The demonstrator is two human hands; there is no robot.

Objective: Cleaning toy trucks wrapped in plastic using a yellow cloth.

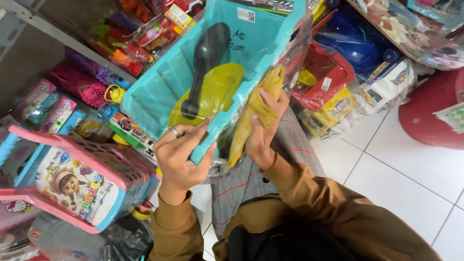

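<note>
- Turquoise plastic makes up the toy truck bed (169, 82), a big open-topped tub sealed in clear plastic wrap (295, 43) and held up, tilted, in front of the person at the middle of the head view.
- Inside the tub lie a black plastic shovel (205, 63) and a yellow scoop (217, 89), the shovel resting across the scoop.
- The left hand (181, 154), with a ring on one finger, grips the lower edge of the tub through the wrap, fingers curled over the rim.
- The right hand (263, 128) presses a yellow cloth (256, 108) against the wrapped side of the tub, fingers closed around the cloth.
- Both arms wear brown sleeves (314, 193); a grey checked skirt (251, 179) shows beneath the hands.
- To the left stands a pink and blue toy shopping trolley (72, 179) with a cartoon picture on its side.
- Behind the tub, shelves (63, 41) carry packed toys, among them a pink toy basket (79, 84).
- To the right sit more wrapped toys: a red toy truck (326, 77) and a blue plastic piece (357, 43) just above it.
- A red plastic tub (427, 113) stands on the white tiled floor (401, 179) at the far right.
</note>
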